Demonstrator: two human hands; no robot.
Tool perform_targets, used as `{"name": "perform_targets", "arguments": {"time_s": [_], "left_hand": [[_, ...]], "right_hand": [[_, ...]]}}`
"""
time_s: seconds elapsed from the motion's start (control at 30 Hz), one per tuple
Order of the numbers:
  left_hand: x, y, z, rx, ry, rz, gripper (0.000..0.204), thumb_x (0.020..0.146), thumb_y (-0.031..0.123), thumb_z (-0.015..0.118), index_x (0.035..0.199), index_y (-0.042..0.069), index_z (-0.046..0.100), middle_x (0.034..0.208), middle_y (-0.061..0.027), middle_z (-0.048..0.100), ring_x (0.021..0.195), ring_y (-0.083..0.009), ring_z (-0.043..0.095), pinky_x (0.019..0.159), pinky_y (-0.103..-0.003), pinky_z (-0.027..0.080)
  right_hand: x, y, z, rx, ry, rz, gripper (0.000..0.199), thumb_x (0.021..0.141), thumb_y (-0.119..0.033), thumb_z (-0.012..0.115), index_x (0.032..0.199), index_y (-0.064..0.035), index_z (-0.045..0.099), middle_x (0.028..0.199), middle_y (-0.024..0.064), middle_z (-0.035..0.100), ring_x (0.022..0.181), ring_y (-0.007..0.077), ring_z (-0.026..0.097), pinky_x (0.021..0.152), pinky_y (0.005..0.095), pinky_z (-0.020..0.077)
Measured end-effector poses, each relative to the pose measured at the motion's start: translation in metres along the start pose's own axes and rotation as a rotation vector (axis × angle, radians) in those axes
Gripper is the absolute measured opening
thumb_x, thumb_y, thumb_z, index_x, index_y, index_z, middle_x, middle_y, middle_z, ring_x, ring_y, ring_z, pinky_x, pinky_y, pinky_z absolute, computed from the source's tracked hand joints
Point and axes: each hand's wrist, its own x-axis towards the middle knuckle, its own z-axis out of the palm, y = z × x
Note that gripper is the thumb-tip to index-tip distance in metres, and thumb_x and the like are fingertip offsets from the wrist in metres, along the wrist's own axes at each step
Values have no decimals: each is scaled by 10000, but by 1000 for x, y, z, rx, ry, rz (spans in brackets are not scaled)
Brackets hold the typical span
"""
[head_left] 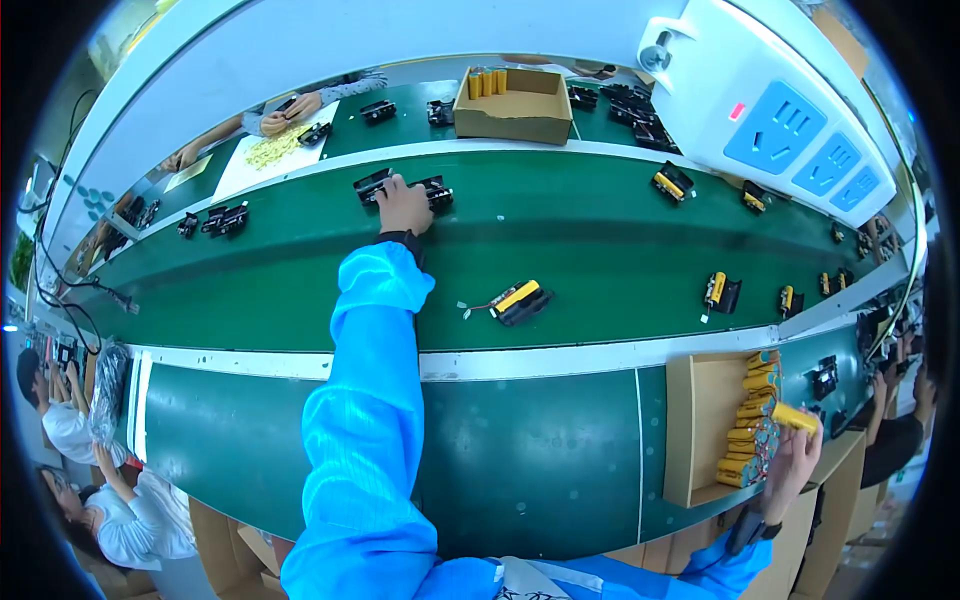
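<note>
My left hand (402, 205), at the end of a blue sleeve, reaches far across the green conveyor belt (600, 250) and rests on a black battery holder (437, 192) near the belt's far edge. Another black holder (368, 184) lies just left of the hand. My right hand (792, 460) is at the lower right and grips a yellow cylindrical battery (795, 416). It hovers over an open cardboard box (700, 420) with several yellow batteries (752, 420) stacked along its right side. A black holder with a yellow battery in it (520, 300) lies mid-belt.
More holders with batteries (720, 290) lie on the belt to the right. A cardboard box (512, 105) with batteries sits on the far bench, where another person's hands (290, 110) work. A white power strip (790, 110) hangs upper right. Other workers sit at the left and right.
</note>
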Motion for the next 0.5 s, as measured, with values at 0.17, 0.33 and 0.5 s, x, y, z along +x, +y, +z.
{"name": "perform_targets", "arguments": {"time_s": [0.17,0.33,0.5], "left_hand": [[-30,1,-47,-45,-133,182,363,706,276,793,1042,164,714,1207,-160,503,1197,-382,426,993,-534,360],[-130,-2,-134,-235,-309,562,421,665,218,814,1075,229,718,1130,-114,494,1155,-342,433,950,-485,365],[-258,-7,-168,-312,-458,797,388,685,140,772,1060,222,719,1169,-113,487,1130,-314,452,928,-440,378]], "right_hand": [[-58,-13,74,263,11,48,487,973,-131,584,1402,2,396,1220,123,563,1040,222,602,918,346,490],[-96,6,136,635,-323,628,466,991,-257,514,1375,-9,421,931,58,557,692,136,506,621,273,420],[-147,48,196,742,-669,1284,398,1030,-385,371,1017,-50,586,624,15,441,480,123,399,434,294,323]]}}
